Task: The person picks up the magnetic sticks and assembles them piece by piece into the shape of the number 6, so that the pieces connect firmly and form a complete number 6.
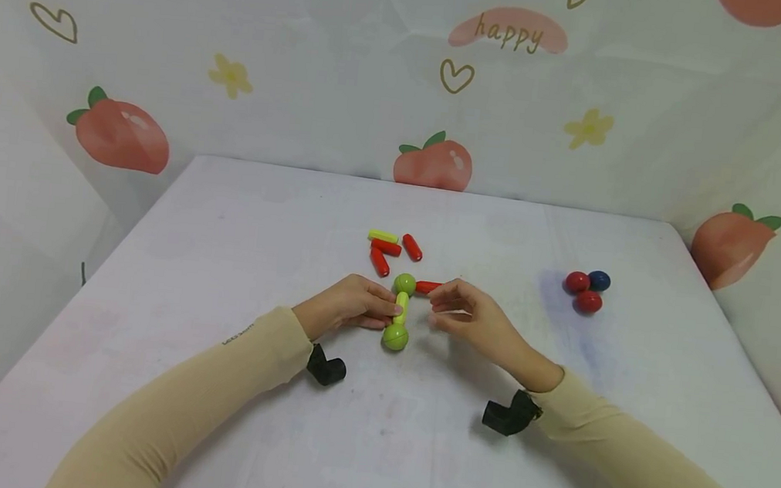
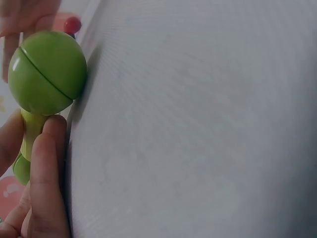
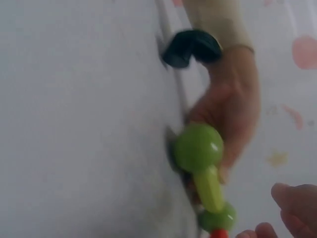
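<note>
My left hand (image 1: 356, 303) pinches a yellow-green rod (image 1: 401, 307) between thumb and fingers. The rod joins two green balls: the near ball (image 1: 395, 337) shows a seam, and the far ball (image 1: 404, 284) has a red rod (image 1: 426, 287) at its right side. In the left wrist view the near ball hangs large above the fingertips (image 2: 55, 130). My right hand (image 1: 471, 318) hovers just right of this piece, its fingers loosely bent with a gap to the thumb. In the head view its fingertips overlap the red rod's outer end, hiding it.
Beyond the hands lie several loose rods, among them a yellow-green rod (image 1: 383, 236) and a red rod (image 1: 413, 247). Two red balls (image 1: 588, 302) and a blue ball (image 1: 599, 281) sit together at the right. A patterned cloth backdrop (image 1: 337, 61) rises behind the white table (image 1: 282, 211).
</note>
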`<state>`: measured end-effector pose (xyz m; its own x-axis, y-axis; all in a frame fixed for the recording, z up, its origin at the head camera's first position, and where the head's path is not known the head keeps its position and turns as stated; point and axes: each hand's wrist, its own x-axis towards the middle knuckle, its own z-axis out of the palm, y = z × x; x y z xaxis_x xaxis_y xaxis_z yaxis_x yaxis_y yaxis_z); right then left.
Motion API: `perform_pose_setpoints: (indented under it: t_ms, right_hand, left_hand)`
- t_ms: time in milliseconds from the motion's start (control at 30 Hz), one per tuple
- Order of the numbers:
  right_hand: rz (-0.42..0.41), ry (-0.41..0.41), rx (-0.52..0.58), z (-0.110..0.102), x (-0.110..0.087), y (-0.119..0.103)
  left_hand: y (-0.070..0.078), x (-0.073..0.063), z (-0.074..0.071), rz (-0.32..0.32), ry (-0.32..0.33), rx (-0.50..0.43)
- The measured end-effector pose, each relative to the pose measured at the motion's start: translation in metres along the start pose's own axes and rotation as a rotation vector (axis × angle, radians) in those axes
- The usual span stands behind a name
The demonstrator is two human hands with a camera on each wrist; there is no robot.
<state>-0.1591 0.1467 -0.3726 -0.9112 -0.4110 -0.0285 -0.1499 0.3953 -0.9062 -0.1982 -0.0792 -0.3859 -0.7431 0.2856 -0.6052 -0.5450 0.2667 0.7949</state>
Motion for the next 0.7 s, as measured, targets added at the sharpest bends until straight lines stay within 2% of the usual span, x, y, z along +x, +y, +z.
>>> perform_pose_setpoints:
  t_ms: [167, 300, 467, 700]
  right_hand:
    - [-0.011, 0.116, -0.050, -0.021, 0.007, 0.000]
    - [0.007, 0.158, -0.056, -0.036, 0.012, 0.007]
    - [0.065, 0.120, -0.065, -0.045, 0.017, 0.020]
    - [0.157, 0.029, -0.056, -0.047, 0.023, 0.035]
  left_hand:
    - [0.000, -0.001, 0.000, 0.001, 0.005, 0.020]
    - [0.000, -0.002, -0.001, 0.007, 0.008, 0.026]
    - [0.000, -0.002, -0.001, 0.012, 0.003, 0.019]
    - [0.001, -0.002, -0.001, 0.005, -0.001, 0.022]
